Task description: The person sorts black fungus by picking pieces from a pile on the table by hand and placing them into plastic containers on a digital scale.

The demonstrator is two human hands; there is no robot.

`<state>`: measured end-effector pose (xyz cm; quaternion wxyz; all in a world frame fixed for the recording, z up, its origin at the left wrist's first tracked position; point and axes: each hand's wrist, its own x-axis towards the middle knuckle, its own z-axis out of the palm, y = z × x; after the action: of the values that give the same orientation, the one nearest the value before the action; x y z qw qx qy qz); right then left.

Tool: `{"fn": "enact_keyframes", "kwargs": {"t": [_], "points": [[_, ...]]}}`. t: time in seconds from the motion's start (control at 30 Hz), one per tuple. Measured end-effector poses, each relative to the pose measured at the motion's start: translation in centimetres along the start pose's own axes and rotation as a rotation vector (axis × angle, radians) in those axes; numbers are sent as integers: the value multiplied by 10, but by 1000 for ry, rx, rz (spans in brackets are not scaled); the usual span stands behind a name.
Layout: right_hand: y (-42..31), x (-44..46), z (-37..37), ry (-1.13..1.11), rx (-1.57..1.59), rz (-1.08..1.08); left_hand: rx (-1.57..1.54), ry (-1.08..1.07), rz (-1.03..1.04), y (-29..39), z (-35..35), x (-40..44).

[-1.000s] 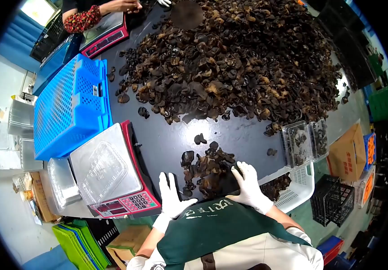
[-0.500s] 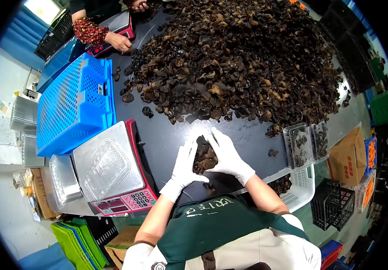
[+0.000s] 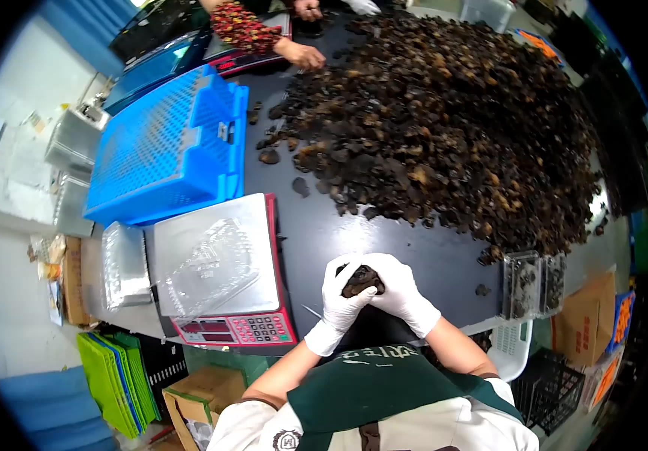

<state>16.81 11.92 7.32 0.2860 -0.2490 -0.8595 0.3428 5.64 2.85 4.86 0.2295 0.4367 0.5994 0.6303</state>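
My two white-gloved hands meet above the near edge of the dark table. Cupped from the left, my left hand [image 3: 338,299] presses its thumb against a clump of wood ear mushrooms [image 3: 361,280]. My right hand [image 3: 399,292] wraps the other side of that clump, so only its dark, brown-edged middle shows between the gloves. Beyond my hands spreads a big heap of wood ear mushrooms [image 3: 444,128]. To my left stands a red and silver digital scale [image 3: 267,282] with an empty clear plastic tray [image 3: 207,263] on its platform.
Blue perforated crates [image 3: 166,143] sit at the far left, beside a stack of clear trays [image 3: 125,267]. Two filled clear boxes [image 3: 522,289] stand at the right edge, above a white basket [image 3: 516,349]. Across the table, another person's hand [image 3: 301,55] reaches beside a second scale [image 3: 245,56].
My hands have closed around the mushroom clump, which stood between spread fingers before, and drawn it nearer my body. The whole view has shifted, with the scale and crates now further right.
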Motion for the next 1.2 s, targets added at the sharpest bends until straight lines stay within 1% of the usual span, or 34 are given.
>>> {"fn": "enact_keyframes", "kwargs": {"t": [0.03,0.07,0.1,0.13,0.17,0.23,0.3,0.37,0.43,0.47,0.5,0.53,0.57,0.63,0.67,0.7,0.77,0.8,0.83,0.87,0.9,0.93,0.97,1.0,1.03,1.07,1.1,1.13,1.17,1.2], "points": [[-14,16,-2,3,15,-46,43,41,50,13,-12,7],[-36,38,-9,-79,47,-78,65,93,57,26,-26,14],[-54,58,-9,-161,76,-110,161,113,73,46,-44,22],[-58,71,5,-160,84,-223,289,178,111,57,-65,25],[-70,89,16,-270,95,-245,416,239,147,63,-85,27],[-112,123,31,-325,141,-336,307,436,126,67,-121,31],[-128,148,75,-303,221,-475,222,515,102,53,-174,31],[-138,164,113,-445,244,-457,238,560,20,62,-210,37],[-139,168,139,-478,209,-444,256,477,-40,42,-250,32],[-136,168,153,-515,169,-423,459,407,3,30,-266,29],[-131,169,164,-456,112,-480,661,335,44,28,-273,29],[-124,168,173,-492,43,-480,832,284,-17,26,-276,27],[-122,169,171,-527,-25,-479,674,214,-132,23,-282,28],[-128,166,149,-525,13,-434,685,287,-112,23,-281,24],[-126,166,139,-487,71,-462,675,241,-100,26,-285,26],[-122,168,128,-447,127,-491,551,283,-126,26,-287,24],[-108,167,97,-385,297,-442,526,325,-55,34,-290,21],[-109,165,64,-451,355,-301,508,376,-53,39,-289,19],[-97,154,46,-431,379,-182,489,429,-58,34,-295,14],[-82,143,33,-404,399,-174,432,483,-80,32,-299,10],[-66,125,22,-394,464,-93,374,537,-103,31,-302,6],[-59,111,1,-529,248,32,453,558,-57,33,-304,3],[-52,95,-12,-660,155,104,513,593,-54,37,-303,1],[-36,70,-13,-714,113,60,526,616,-32,43,-298,0],[-30,44,-16,-811,2,81,538,637,-8,50,-291,0],[-20,17,-17,-862,-92,-17,535,632,-5,56,-284,0],[-21,-1,-18,-947,-166,2,558,652,5,62,-276,0],[-26,-17,-19,-992,-214,20,576,667,15,67,-265,1],[-28,-33,-15,-1017,-202,60,528,657,37,72,-251,4],[-20,-51,-7,-978,-115,92,450,598,-8,74,-236,3]]}}
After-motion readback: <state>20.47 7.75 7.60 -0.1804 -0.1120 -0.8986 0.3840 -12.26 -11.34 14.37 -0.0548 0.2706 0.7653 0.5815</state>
